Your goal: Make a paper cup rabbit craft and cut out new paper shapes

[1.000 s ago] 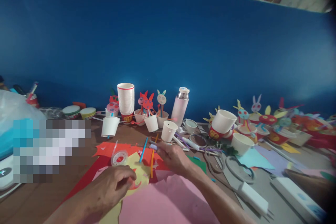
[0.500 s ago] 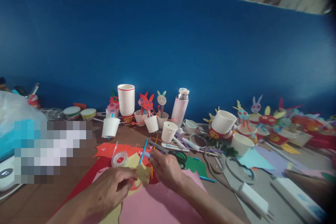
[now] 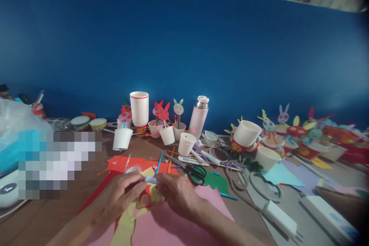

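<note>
Between my two hands is a small lavender piece, short and narrow; whether it is a rolled paper or a pen part I cannot make out. My left hand pinches its left end, and the fingers of my right hand close on its right end. Below them lie yellow paper scraps and a large pink paper sheet. A tape roll is partly hidden behind my left hand. Just beyond the hands lie a blue straw and black-handled scissors.
White paper cups, a tall cup stack and a pink thermos stand along the blue wall. Paper-animal cups crowd the right. A cable and a white charger lie there too.
My left hand has moved right and up to meet the lavender piece. My right hand has come slightly down and left with it, uncovering more of the scissors.
</note>
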Demonstrator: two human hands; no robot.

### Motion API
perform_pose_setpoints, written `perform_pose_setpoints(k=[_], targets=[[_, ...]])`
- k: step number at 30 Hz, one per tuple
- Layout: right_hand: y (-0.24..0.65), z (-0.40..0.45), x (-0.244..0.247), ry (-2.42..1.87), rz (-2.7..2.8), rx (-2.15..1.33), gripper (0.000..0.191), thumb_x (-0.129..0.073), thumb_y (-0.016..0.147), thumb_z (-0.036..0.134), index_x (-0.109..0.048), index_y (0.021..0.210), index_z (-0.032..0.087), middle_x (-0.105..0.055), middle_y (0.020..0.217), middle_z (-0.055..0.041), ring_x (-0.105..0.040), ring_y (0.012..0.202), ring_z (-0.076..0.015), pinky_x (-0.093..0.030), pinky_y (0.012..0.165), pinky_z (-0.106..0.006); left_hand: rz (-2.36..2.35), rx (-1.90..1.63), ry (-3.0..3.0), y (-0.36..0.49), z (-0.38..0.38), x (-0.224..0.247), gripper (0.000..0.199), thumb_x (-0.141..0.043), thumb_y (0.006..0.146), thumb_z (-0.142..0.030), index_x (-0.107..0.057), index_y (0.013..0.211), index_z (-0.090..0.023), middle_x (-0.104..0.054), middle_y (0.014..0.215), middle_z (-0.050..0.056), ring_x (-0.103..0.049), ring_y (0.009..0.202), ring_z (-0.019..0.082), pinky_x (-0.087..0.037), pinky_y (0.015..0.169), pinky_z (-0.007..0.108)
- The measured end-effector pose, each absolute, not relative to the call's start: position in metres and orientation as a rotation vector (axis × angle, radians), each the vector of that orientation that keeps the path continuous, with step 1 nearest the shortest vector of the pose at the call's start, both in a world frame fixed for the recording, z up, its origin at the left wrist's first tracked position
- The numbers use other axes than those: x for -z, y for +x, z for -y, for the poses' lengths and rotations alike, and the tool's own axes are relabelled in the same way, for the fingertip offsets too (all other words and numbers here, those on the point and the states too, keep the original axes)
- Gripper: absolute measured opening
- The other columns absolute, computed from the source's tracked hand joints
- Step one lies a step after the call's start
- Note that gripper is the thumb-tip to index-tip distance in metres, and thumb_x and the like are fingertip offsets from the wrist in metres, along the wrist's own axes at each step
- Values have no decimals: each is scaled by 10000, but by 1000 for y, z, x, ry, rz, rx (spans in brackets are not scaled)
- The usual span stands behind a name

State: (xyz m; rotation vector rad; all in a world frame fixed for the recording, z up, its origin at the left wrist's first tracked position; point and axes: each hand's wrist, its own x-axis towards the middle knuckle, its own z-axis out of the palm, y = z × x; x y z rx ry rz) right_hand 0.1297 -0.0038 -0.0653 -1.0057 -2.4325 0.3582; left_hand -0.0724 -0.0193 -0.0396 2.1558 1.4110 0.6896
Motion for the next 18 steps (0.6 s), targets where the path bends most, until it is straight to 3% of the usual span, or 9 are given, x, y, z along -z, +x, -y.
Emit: perform_pose_setpoints(k=[5, 9, 14, 18], targets=[[122, 11, 66, -939, 2480, -274, 161, -358, 915, 225, -516, 923, 198, -652, 747, -15, -606, 641, -138, -319, 523, -209, -1332, -683, 2133, -70, 20, 44, 372, -406, 802, -502, -540, 649, -190, -442, 614, -30, -447, 571, 142, -360, 535, 225], [116, 15, 66, -952, 2477, -142, 144, -380, 889, 233, -510, 865, 173, -656, 699, -36, -607, 586, -156, -291, 477, -232, -1345, -698, 2132, -67, 24, 47, 381, -386, 831, -475, -456, 575, -202, -465, 616, -21, -482, 627, 155, -401, 604, 235], [114, 22, 57, -946, 2425, -45, 185, -358, 893, 277, -480, 786, 188, -623, 596, -1, -549, 466, -121, -219, 428, -227, -1305, -916, 2126, -65, 34, 36, 288, -416, 842, -368, -531, 628, -214, -566, 668, -11, -539, 682, 160, -434, 652, 218], [110, 24, 49, -920, 2363, 54, 279, -317, 916, 332, -467, 733, 184, -605, 554, 2, -525, 430, -109, -182, 423, -230, -1259, -955, 2161, -57, 36, 30, 331, -389, 859, -346, -528, 593, -205, -548, 611, -14, -541, 618, 148, -432, 628, 220]])
